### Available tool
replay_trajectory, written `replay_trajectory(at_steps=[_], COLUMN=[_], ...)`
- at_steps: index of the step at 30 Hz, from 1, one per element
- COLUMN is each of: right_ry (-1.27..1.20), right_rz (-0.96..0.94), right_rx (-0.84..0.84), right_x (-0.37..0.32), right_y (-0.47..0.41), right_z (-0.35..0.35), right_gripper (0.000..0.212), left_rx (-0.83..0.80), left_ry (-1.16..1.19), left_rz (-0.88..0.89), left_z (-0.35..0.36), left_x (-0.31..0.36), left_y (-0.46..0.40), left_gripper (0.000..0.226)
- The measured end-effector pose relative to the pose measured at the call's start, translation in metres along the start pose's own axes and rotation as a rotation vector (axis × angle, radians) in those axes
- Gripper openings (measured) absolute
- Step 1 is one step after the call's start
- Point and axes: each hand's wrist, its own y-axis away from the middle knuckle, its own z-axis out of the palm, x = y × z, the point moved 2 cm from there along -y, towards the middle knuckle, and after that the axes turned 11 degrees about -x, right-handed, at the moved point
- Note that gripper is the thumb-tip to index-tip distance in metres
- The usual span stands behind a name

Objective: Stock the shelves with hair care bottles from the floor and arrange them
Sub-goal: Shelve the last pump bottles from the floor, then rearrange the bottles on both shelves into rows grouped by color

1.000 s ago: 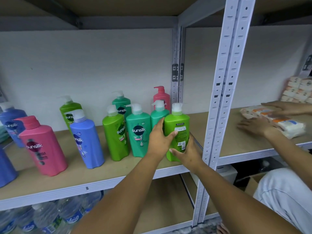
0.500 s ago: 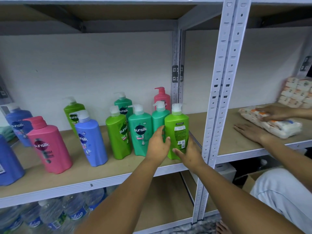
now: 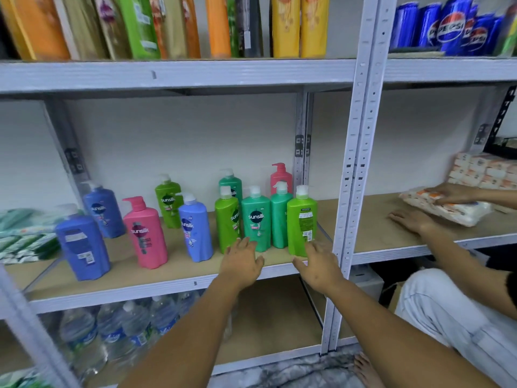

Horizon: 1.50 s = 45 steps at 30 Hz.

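Bare and loosely spread, my left hand (image 3: 242,263) and right hand (image 3: 317,266) hover over the shelf's front edge (image 3: 156,288), gripping nothing. Just beyond my right fingertips stands the light green bottle (image 3: 301,221), upright at the right end of its row, back label facing me. Beside it stand a teal bottle (image 3: 256,219) and another green bottle (image 3: 227,219). Farther left stand blue bottles (image 3: 195,229) and a pink bottle (image 3: 145,233).

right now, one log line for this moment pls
step: arranging | left hand: open, holds nothing | right hand: open, holds nothing | lime green bottle: upright on shelf, back label facing out
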Motion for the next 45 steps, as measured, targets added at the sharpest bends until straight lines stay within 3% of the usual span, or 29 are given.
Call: replay_trajectory(at_steps=[11,22,33,45], right_ry=[0.157,0.211,0.185,0.100], right_rz=[-0.054,-0.163,-0.180,-0.272], right_rx=[-0.078,-0.120,-0.357,-0.469], right_x=[-0.083,-0.122,-0.211,-0.303], right_y=[0.079,-0.022,-0.019,0.026], right_z=[0.013,0.018,-0.099,-0.252], right_gripper=[0.065,0.065,0.065,0.058], left_rx=[0.022,-0.053,-0.193,-0.131], left_ry=[-0.069,-0.011,0.082,0.227], left_rz=[-0.060,-0.155,-0.316,-0.404], left_z=[-0.034,-0.050,-0.187,-0.356], left_x=[-0.047,-0.096,-0.076,-0.031], left_y=[0.116,0.043,0.083,0.150], left_gripper=[0.055,0.055,0.053,0.051])
